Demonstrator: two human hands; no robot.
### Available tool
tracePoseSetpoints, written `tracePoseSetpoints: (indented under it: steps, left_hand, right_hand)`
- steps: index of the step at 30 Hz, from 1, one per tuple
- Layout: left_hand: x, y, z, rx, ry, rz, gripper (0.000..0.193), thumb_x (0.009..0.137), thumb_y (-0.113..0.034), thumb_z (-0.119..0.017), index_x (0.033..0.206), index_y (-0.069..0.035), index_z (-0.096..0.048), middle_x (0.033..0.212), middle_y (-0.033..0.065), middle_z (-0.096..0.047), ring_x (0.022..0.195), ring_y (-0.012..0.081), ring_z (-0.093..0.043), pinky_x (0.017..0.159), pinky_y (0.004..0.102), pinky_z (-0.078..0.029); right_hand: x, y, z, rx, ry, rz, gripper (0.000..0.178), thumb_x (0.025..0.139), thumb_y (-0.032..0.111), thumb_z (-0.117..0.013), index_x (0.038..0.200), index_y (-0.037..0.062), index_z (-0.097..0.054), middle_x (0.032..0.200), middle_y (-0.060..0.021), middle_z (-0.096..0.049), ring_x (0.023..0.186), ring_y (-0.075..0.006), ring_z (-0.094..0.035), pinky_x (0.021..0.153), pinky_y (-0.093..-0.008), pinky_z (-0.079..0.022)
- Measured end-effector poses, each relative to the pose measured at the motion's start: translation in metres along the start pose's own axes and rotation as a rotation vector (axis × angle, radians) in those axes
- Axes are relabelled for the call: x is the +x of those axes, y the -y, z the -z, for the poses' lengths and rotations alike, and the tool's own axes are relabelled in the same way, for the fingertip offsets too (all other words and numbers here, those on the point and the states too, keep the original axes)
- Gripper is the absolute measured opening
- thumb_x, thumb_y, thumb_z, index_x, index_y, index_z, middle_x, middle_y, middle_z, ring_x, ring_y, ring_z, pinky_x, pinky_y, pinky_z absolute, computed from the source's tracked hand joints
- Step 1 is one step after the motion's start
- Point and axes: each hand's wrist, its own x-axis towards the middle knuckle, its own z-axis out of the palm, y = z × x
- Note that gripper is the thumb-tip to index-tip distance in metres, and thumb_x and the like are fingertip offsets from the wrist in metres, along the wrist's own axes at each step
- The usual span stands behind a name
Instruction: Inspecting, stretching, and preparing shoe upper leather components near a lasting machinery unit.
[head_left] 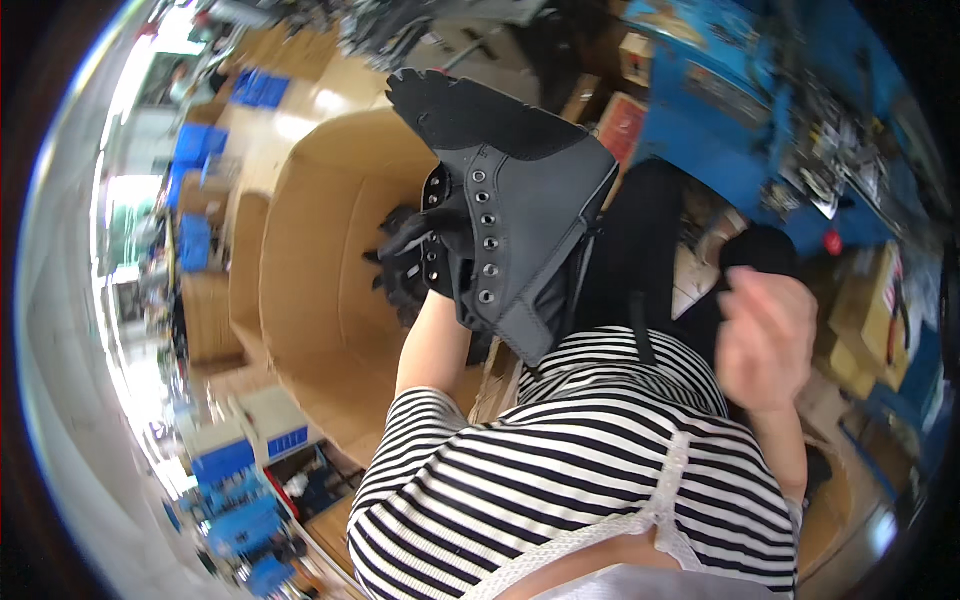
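Surroundings: a large open cardboard box (320,300) fills the centre-left of the frame, more dark pieces lying inside it; blue crates (195,145) stack at upper left, a blue machine (740,110) stands at upper right
In the way: the person's striped shirt (580,450) covers the lower centre and hides whatever lies under it
Boot upper: a grey-black laced boot upper (520,240) hangs at centre frame above the box's right edge, tongue pointing to the upper left, long axis running from upper left down to lower right, eyelet row facing the camera
Left hand: the left hand (425,255), in a dark glove, grips the boot upper from behind at its eyelet side
Right hand: the right hand (765,335), bare and blurred at right of frame, fingers loosely curled, holds nothing
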Motion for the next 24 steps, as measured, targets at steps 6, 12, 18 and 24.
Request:
tracePoseSetpoints:
  steps: [6, 12, 18, 24]
  left_hand:
    - [-0.007, -0.036, 0.052, -0.003, -0.021, 0.036, 0.034, 0.097, -0.025, -0.048, 0.118, -0.001, -0.06, 0.112, 0.0133, -0.065, 0.099, 0.0243, -0.063, 0.088, 0.0355, -0.051]
    - [0.02, -0.073, 0.214, 0.566, -0.605, -0.176, 0.037, 0.088, -0.027, -0.066, 0.115, -0.002, -0.067, 0.111, 0.0065, -0.067, 0.104, 0.0171, -0.061, 0.091, 0.0293, -0.046]
    - [-0.002, -0.107, 0.302, 2.028, -0.75, 0.098, 0.074, 0.088, -0.064, -0.046, 0.121, 0.001, -0.057, 0.122, 0.0206, -0.061, 0.105, 0.0347, -0.062, 0.089, 0.0433, -0.05]
    - [0.045, -0.013, 0.21, 2.154, -0.408, 0.187, 0.06, 0.078, -0.033, -0.074, 0.121, 0.005, -0.055, 0.126, 0.0272, -0.049, 0.114, 0.0378, -0.051, 0.097, 0.0447, -0.046]
  right_hand:
    - [-0.108, -0.056, 0.069, -0.419, -0.043, -0.516, 0.02, 0.092, -0.001, -0.054, 0.109, -0.0052, -0.063, 0.113, -0.0157, -0.064, 0.102, -0.0271, -0.062, 0.092, -0.0352, -0.046]
    - [-0.327, -0.055, 0.178, -0.592, -0.242, -1.072, 0.019, 0.092, 0.006, -0.055, 0.106, -0.0043, -0.064, 0.104, -0.0134, -0.067, 0.098, -0.0221, -0.062, 0.09, -0.0326, -0.047]
    - [-0.397, -0.001, 0.119, -0.615, -0.11, -1.656, 0.029, 0.088, 0.024, -0.058, 0.104, 0.001, -0.065, 0.104, -0.0177, -0.066, 0.096, -0.0356, -0.062, 0.086, -0.0382, -0.047]
    - [-0.58, 0.052, 0.049, -0.392, 0.297, -2.284, 0.074, 0.08, 0.038, -0.068, 0.139, 0.0027, -0.039, 0.137, -0.0247, -0.043, 0.123, -0.0387, -0.048, 0.103, -0.0409, -0.041]
